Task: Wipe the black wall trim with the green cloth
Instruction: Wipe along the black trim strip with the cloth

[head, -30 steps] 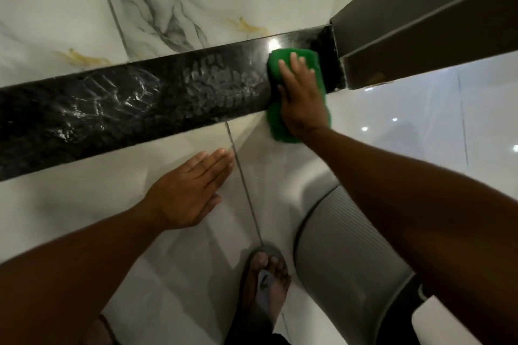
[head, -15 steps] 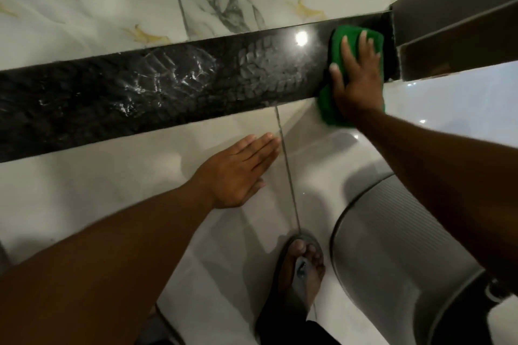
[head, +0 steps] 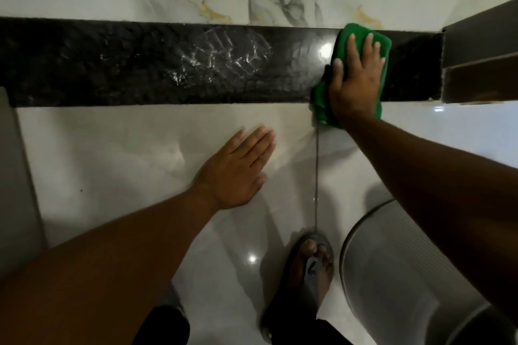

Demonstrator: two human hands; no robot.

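Flat-palmed, the right hand [head: 354, 84] presses the green cloth [head: 361, 33] against the black wall trim [head: 140, 64] for wiping pressure. Fingers open and empty, the left hand [head: 238, 171] braces on the pale tile [head: 112, 148] below.

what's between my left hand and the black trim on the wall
In the head view, only bare pale glossy tile separates the left hand from the black wall trim. Nothing sits there; the green cloth is off to the right under the right hand.

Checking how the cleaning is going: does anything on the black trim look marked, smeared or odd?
Yes. The black wall trim carries a whitish, tread-like smear near its middle, left of the green cloth under the right hand. It looks like residue, not damage.
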